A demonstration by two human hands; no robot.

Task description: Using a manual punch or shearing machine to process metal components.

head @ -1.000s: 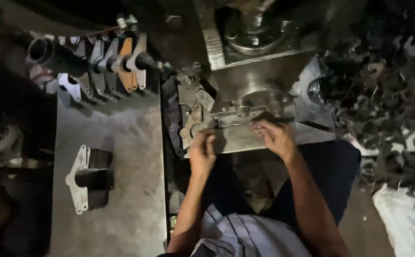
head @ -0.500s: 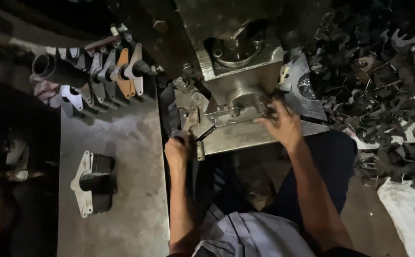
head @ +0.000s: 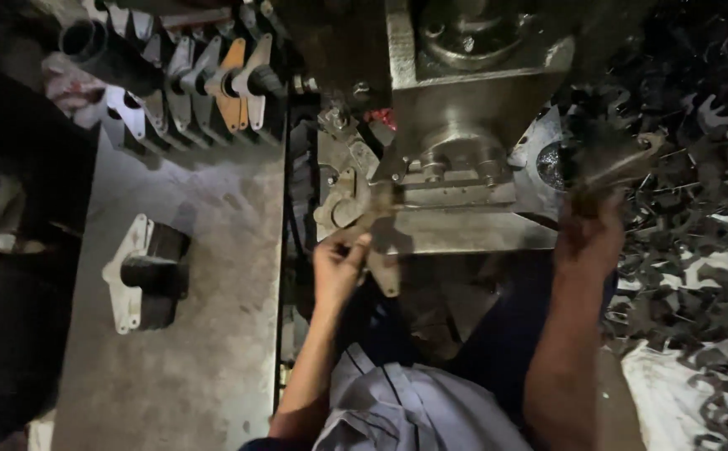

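Your left hand (head: 337,269) pinches one flat metal bracket (head: 374,227) at the press (head: 464,125); your right hand (head: 589,238) grips another blurred bracket (head: 623,167) beside the scrap pile (head: 698,250).

A flat, dull grey metal lever blank (head: 378,238) hangs slanted at the frame's centre, pinched in the left hand (head: 339,267). A second, blurred bracket (head: 623,167) tilts at upper right, held in the right hand (head: 591,238).
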